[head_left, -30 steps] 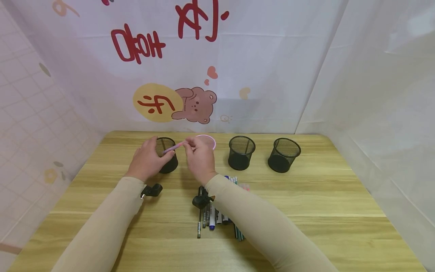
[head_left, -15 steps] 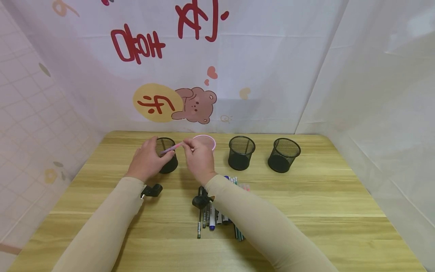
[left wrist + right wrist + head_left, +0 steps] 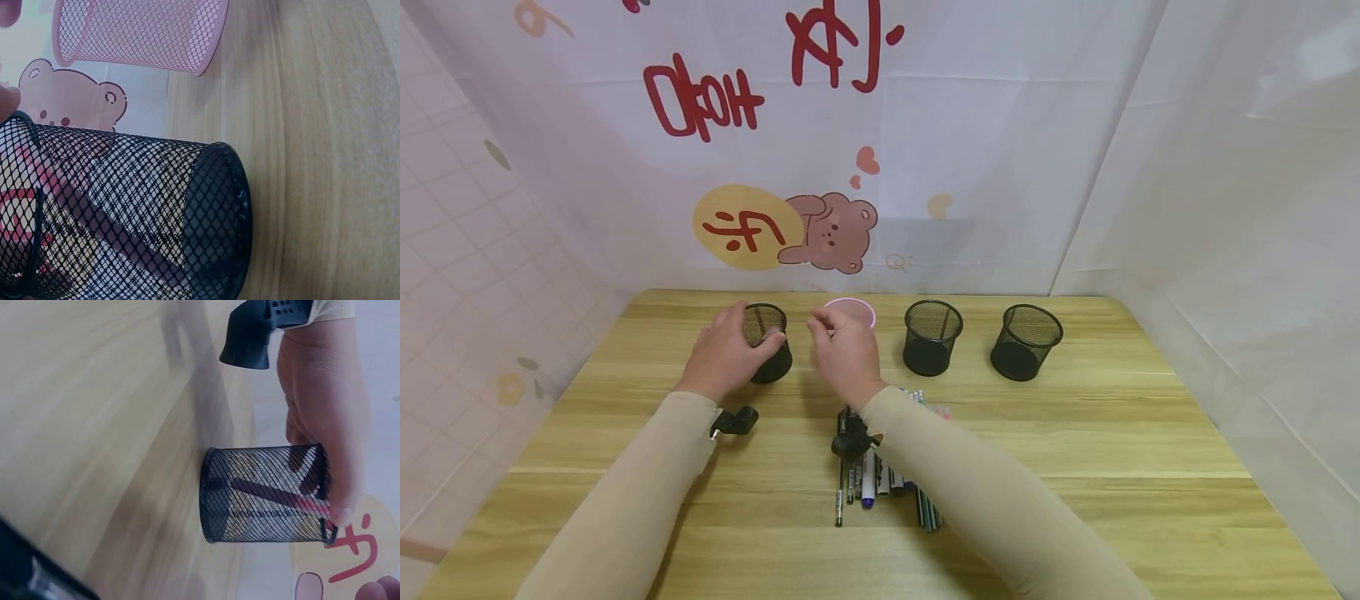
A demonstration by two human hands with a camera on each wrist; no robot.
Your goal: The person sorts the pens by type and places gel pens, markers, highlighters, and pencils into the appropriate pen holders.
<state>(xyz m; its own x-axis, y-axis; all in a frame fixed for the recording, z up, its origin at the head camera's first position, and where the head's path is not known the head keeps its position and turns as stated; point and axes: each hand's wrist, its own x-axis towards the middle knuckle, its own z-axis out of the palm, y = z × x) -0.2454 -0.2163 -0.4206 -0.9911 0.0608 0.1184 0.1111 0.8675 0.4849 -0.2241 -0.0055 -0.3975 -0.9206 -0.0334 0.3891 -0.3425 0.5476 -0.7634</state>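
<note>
My left hand (image 3: 721, 354) holds the rim of the leftmost black mesh pen holder (image 3: 772, 368), with the thumb on the near side. Through the mesh in the left wrist view, a purple and pink pen (image 3: 122, 240) leans inside, its lower end by the base. The right wrist view also shows that pen (image 3: 275, 495) slanting within the holder, near my left thumb. My right hand (image 3: 850, 354) hovers just right of this holder, in front of a pink mesh pen holder (image 3: 859, 312). Its thumb and fingertips are slightly apart and hold nothing.
Two more black mesh pen holders (image 3: 929, 354) (image 3: 1019, 360) stand to the right. Partly under my right forearm lie several black pens (image 3: 839, 504), a white marker (image 3: 868, 483) with a blue end, and dark green pencils (image 3: 928, 512). A printed cloth (image 3: 985, 167) hangs behind the table.
The pen has left my right hand's fingers and dropped into the leftmost black pen holder. My right hand has shifted slightly right; my left hand has stayed on the rim.
</note>
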